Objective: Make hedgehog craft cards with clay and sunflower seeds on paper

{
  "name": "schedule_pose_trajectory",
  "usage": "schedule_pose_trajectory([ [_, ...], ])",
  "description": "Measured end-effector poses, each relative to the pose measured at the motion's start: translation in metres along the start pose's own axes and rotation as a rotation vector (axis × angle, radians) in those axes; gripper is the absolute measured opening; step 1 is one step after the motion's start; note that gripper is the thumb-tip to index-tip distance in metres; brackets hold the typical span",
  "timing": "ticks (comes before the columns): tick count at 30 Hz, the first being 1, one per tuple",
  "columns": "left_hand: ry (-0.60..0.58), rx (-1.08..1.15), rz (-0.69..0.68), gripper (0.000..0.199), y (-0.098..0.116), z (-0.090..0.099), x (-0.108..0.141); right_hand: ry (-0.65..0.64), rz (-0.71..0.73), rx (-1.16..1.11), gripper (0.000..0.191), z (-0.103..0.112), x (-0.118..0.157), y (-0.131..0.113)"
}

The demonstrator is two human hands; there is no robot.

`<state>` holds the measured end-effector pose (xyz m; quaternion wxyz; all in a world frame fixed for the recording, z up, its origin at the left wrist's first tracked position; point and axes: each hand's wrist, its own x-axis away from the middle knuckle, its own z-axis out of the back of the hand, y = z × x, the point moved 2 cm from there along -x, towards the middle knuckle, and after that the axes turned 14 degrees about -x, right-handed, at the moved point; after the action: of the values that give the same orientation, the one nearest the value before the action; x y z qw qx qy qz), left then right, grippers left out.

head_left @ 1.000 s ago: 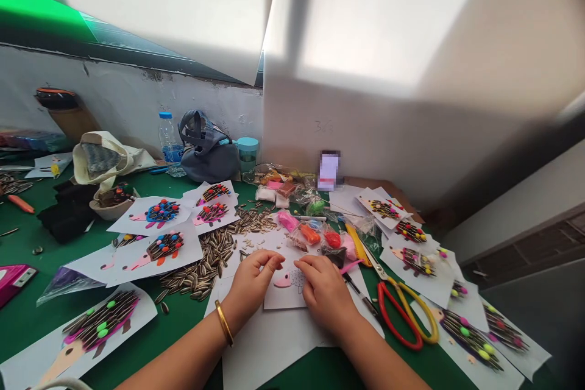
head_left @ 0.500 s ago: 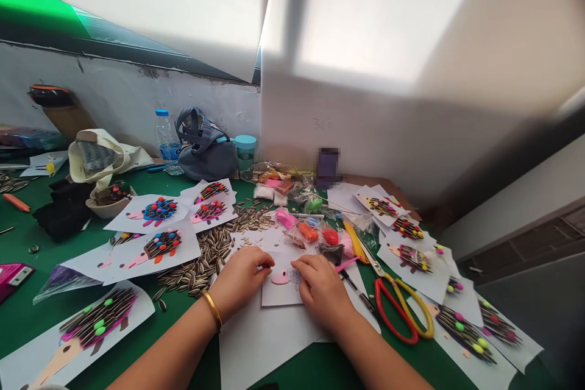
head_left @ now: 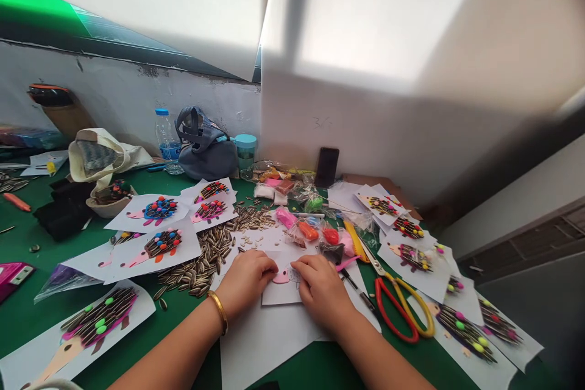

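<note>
A small white sheet of paper (head_left: pixel 280 297) lies over larger white sheets. On it sits a flat pink clay hedgehog head (head_left: pixel 282 278) with a dark eye dot, beside a pen-drawn spiny outline (head_left: pixel 295 274) that is partly covered. My left hand (head_left: pixel 249 274), a gold bangle on its wrist, has its fingers pressed together at the snout end of the clay head. From the right, my right hand (head_left: pixel 322 289) holds the small sheet, fingers curled over its edge and covering part of the drawing.
Striped sunflower seeds (head_left: pixel 205 256) are heaped left of the paper. Bagged coloured clay (head_left: pixel 308 231) lies behind it. Scissors (head_left: pixel 397 298) and a black pen (head_left: pixel 359 291) rest at right. Finished seed hedgehog pictures (head_left: pixel 153 247) flank both sides. A phone (head_left: pixel 327 166) leans on the wall.
My left hand has moved slightly right, so its fingertips now reach the tip of the pink clay head. My right hand stays in place on the paper.
</note>
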<state>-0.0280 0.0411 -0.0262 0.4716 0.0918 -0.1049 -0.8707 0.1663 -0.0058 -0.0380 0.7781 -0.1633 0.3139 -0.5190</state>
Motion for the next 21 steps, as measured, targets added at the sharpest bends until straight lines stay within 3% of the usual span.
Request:
schedule_pose_trajectory([
  [9,-0.049,-0.02,0.013,0.016,0.0014,0.0026,-0.0004,0.001,0.001,0.012,0.038,-0.0006,-0.0002,0.0],
  [15,-0.001,-0.027,0.069,0.025,0.0008,0.0041,0.0023,-0.01,-0.011,-0.009,0.039,0.0003,0.0001,-0.0006],
  [21,-0.051,-0.031,-0.007,0.03,-0.0008,0.0036,0.0016,-0.022,-0.018,-0.024,0.039,0.0007,0.0001,-0.0009],
])
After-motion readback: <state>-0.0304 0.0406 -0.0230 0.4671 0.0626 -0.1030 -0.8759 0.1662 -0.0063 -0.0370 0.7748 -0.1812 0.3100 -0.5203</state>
